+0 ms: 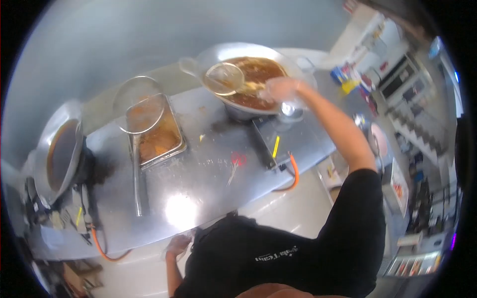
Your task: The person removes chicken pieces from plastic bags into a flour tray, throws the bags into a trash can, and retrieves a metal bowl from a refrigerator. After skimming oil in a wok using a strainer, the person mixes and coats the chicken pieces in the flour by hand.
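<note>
My right hand (284, 90), in a clear plastic glove, reaches over a large wok (238, 49) of dark brown oil (271, 71). Its fingers look pinched at a pale piece of food (254, 86); blur hides the exact grip. Just left of the fingertips, a round mesh strainer (225, 78) lies over the oil, its handle toward the upper left. My left hand (177, 246), also gloved, hangs low beside my body near the table's front edge. It appears loosely open and holds nothing that I can see.
A metal tray (171, 151) of browned crumbs has a large long-handled skimmer (137, 164) across it. At the far left stands a second wok (44, 187) of dark liquid. Orange hoses (296, 171) hang at the steel table's (208, 184) front edge.
</note>
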Motion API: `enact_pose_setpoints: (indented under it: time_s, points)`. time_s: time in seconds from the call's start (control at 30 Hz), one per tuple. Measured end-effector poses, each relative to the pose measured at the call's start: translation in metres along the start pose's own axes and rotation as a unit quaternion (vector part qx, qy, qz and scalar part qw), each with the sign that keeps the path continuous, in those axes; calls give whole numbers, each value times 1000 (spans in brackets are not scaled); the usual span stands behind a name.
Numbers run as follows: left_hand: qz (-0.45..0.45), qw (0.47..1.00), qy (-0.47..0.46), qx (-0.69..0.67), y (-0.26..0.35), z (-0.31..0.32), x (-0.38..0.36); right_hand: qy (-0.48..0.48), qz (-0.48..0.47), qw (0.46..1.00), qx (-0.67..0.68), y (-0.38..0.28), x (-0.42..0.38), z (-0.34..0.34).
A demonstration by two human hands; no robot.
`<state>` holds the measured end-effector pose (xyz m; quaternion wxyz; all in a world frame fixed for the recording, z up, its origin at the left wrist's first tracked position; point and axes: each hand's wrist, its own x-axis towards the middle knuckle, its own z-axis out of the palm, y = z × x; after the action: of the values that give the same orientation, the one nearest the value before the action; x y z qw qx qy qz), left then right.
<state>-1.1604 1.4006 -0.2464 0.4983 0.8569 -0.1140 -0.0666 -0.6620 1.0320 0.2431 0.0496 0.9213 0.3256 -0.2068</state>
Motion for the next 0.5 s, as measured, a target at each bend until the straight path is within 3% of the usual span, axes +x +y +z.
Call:
enact_pose_setpoints:
  time_s: [0.03, 0.07, 0.13, 0.23, 0.27, 0.3, 0.33, 0.37, 0.43, 0.5]
  points:
    - [42, 999, -9, -18, -37, 12, -10, -18, 12, 1000, -15, -6, -4, -1]
    - [32, 952, -145, 268, 4, -11, 8, -34, 23, 999, -36, -4, -7, -4]
    - [34, 967, -154, 200, -34, 0, -8, 6, -28, 1000, 1, 41, 14, 21]
    - [44, 925, -195, 324, -124, 35, -52, 52, 48, 997, 12, 33, -10, 17]
    - [-144, 964, -181, 128, -125, 34, -62, 64, 100, 993, 11, 21, -28, 4]
    - [-312, 943, -88, -69, -122, 33, -71, 72, 91, 993, 5, 18, -40, -3]
    - [-465, 846, -18, -261, -121, 34, -77, 70, 93, 993, 1, 29, -37, 1]
    - [-432, 843, 34, -318, -113, 30, -85, 69, 93, 993, -3, 48, -28, 0]
    - [-375, 911, 41, -167, -93, 22, -89, 50, 105, 993, -33, 80, -12, -8]
    - [-358, 925, 61, -114, -80, 20, -92, 15, 129, 988, -78, 108, -2, -14]
